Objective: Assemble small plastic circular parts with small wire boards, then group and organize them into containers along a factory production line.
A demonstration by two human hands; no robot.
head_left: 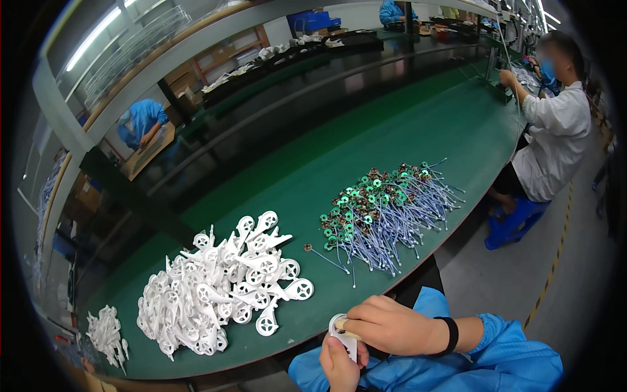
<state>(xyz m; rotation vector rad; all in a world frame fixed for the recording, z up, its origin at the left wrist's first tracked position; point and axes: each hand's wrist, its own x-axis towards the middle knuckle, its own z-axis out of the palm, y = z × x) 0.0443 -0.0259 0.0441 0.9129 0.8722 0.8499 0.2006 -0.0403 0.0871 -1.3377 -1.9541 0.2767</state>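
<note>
Just off the table's near edge, my left hand (339, 371) is closed around a white plastic housing (334, 320) with a round, ring-like end and a short stem. My right hand (395, 325) is closed too, its covered fingertips pressed against the round end; whether they also pinch something small inside is hidden. To the left lies a big heap of similar white housings (196, 304) with spoked round ends. Beyond my hands is a pile of small round green boards with bluish wires (385, 219). One wired piece (328, 260) rests apart from that pile.
A smaller pile of thin white parts (106, 336) sits at the far left of the green table (431, 137). A metal shelf frame (59, 111) rises at the left. To the right, a co-worker (555, 124) sits on a blue stool (516, 222).
</note>
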